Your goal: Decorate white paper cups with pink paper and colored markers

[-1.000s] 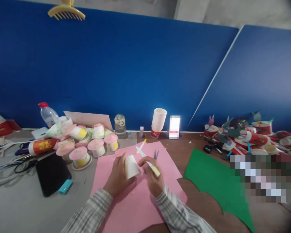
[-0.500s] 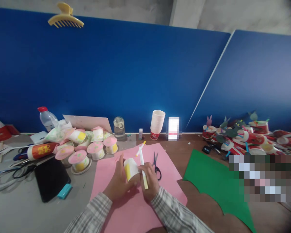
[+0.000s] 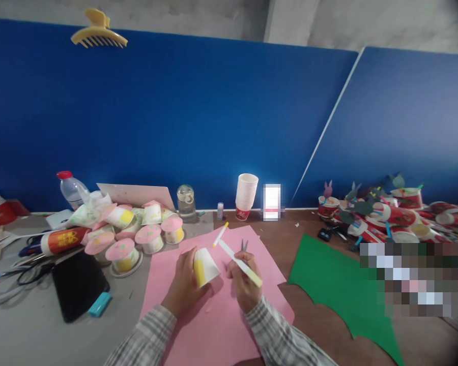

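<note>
My left hand (image 3: 186, 277) is wrapped round a white paper cup with a yellow patch (image 3: 207, 266), tilted over the pink sheet (image 3: 221, 335). To its right, my right hand (image 3: 245, 282) is closed on a white and pale yellow strip-like stick (image 3: 248, 271), which slants up to the left, apart from the cup. A white marker with yellow ends (image 3: 220, 235) lies on the sheet beyond the hands. Scissors (image 3: 244, 245) lie there too, their handles hidden behind my right hand.
Pink-topped cups (image 3: 149, 237), a black tablet-like object (image 3: 80, 285) and a blue highlighter (image 3: 99, 304) are at left. Behind stand a glass jar (image 3: 187, 203) and stacked cups (image 3: 246, 195). At right lie green paper (image 3: 336, 290) and several red cups (image 3: 397, 216).
My right hand has moved right, away from the cup, and the stick has swung from near upright to a slant. The cup has turned a little in my left hand.
</note>
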The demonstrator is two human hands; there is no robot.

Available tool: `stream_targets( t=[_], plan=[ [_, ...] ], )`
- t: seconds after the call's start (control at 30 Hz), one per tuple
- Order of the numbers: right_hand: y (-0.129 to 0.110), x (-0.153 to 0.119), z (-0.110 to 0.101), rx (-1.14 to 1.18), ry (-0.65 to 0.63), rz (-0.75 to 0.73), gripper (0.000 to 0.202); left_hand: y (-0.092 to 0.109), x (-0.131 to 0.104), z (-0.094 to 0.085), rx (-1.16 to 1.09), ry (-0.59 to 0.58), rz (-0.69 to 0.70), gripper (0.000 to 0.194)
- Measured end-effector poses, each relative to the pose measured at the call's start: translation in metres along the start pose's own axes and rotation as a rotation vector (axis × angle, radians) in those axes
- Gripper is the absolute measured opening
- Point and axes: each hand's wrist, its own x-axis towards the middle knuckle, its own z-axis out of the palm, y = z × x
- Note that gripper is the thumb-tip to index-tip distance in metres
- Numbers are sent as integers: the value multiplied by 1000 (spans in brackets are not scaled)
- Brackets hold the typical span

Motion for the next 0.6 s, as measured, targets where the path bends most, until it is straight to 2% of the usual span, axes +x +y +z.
stream_targets(
  t=[0.23,0.43,0.6],
  plan=[
    [-9,6,5,274,1,143,34,8,0,-3,-5,26,24,88],
    [-10,7,8,419,-33,400,24,11,1,-4,23,22,63,84],
    [1,8,5,385,-15,398,28,14,0,-4,35,28,71,81]
  ],
)
